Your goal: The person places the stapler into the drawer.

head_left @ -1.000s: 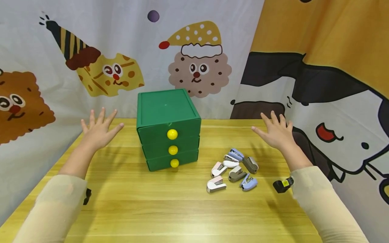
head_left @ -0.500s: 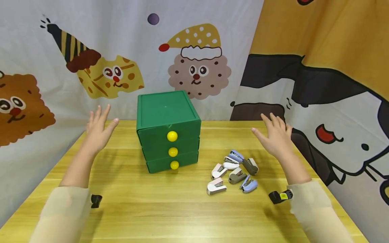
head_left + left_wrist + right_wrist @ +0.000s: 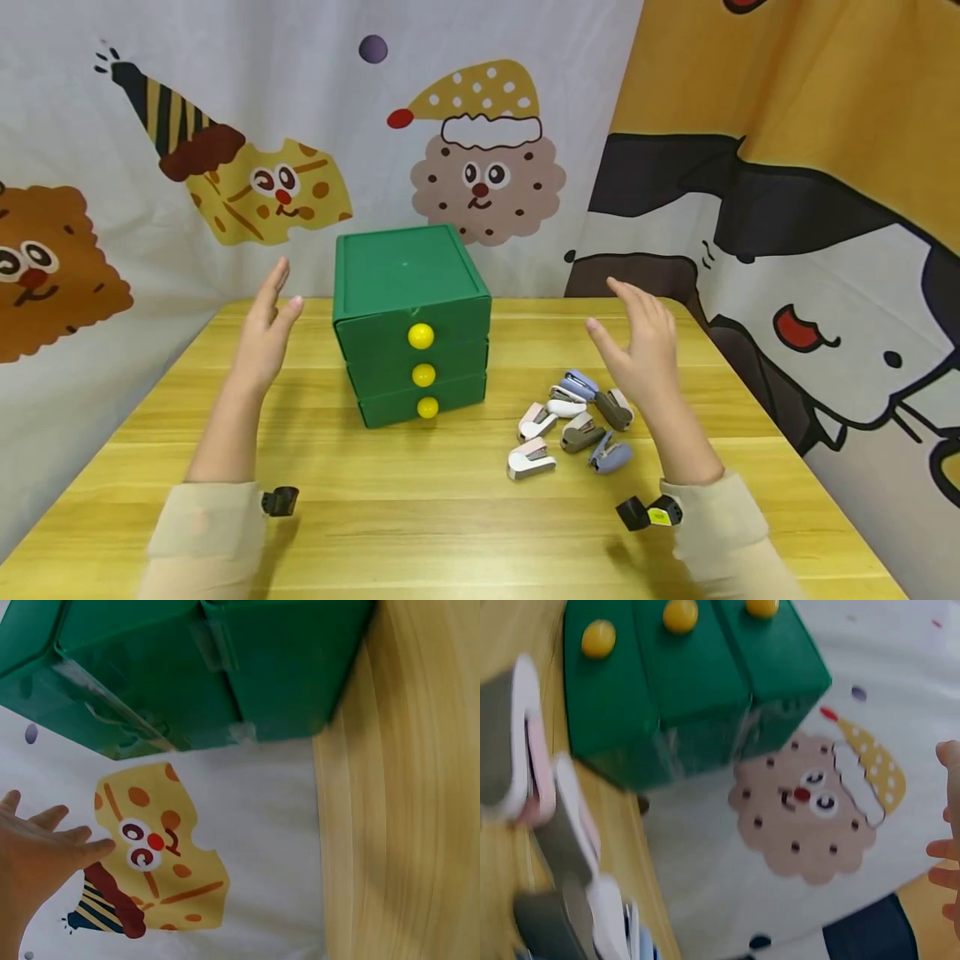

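A green three-drawer box with round yellow knobs stands toward the back of the wooden table, its drawers pushed in. To its right lies a loose group of several mini staplers: a pink-and-white stapler at the front, a blue stapler, a grey stapler and others behind. My left hand hovers left of the box, fingers extended and holding nothing. My right hand is raised above and right of the staplers, also without anything in it. In both wrist views only part of each hand shows.
A curtain with cartoon prints hangs behind and to the right of the table. Small black devices sit at the wrists, one at the left cuff and one at the right cuff.
Both hands have moved inward, the left to the right and the right to the left. They have turned from palms down toward palms facing each other. Box and staplers stay put.
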### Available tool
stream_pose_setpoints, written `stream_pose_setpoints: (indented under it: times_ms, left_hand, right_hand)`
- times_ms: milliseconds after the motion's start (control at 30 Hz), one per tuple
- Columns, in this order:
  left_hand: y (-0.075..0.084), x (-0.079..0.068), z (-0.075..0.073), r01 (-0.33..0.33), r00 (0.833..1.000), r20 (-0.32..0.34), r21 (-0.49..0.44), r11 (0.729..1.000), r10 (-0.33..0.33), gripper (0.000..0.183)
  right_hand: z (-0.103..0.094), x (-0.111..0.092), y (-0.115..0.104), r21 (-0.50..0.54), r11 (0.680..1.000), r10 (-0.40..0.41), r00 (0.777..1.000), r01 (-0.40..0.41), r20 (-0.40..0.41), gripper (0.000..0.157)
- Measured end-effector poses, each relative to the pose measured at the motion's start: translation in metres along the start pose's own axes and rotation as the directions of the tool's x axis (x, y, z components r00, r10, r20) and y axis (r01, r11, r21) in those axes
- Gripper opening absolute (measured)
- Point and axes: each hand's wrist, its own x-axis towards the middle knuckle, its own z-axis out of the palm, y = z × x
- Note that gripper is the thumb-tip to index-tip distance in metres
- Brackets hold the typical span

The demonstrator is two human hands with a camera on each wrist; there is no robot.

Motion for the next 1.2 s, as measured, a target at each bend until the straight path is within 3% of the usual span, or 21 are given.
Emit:
stream_pose_setpoints:
  times_ms: [233,467,700,867,1200]
  left_hand:
    - [0.021,-0.006,0.011,0.022,1.000,0.002,-0.135,0.991,-0.022,0.058]
    - [-0.004,0.002,0.020,-0.004,1.000,-0.008,-0.262,0.965,0.002,0.056]
    - [-0.008,0.004,0.027,-0.016,1.000,0.010,-0.349,0.937,0.021,0.053]
    - [-0.010,0.006,0.029,-0.020,0.999,0.021,-0.376,0.926,0.030,0.050]
    - [-0.016,0.010,0.031,-0.002,0.997,0.068,-0.332,0.943,0.025,0.050]
  right_hand:
    - [0.020,-0.004,-0.032,0.161,0.983,-0.075,0.995,0.084,-0.063,0.050]
    - [0.045,-0.007,-0.057,0.273,0.951,-0.127,0.988,0.147,-0.091,0.053]
    - [0.065,-0.012,-0.080,0.341,0.932,-0.115,0.992,0.123,-0.042,0.044]
    - [0.081,-0.014,-0.089,0.388,0.914,-0.126,0.992,0.116,0.002,0.041]
    - [0.112,-0.016,-0.104,0.443,0.889,-0.149,0.988,0.117,0.037,0.036]
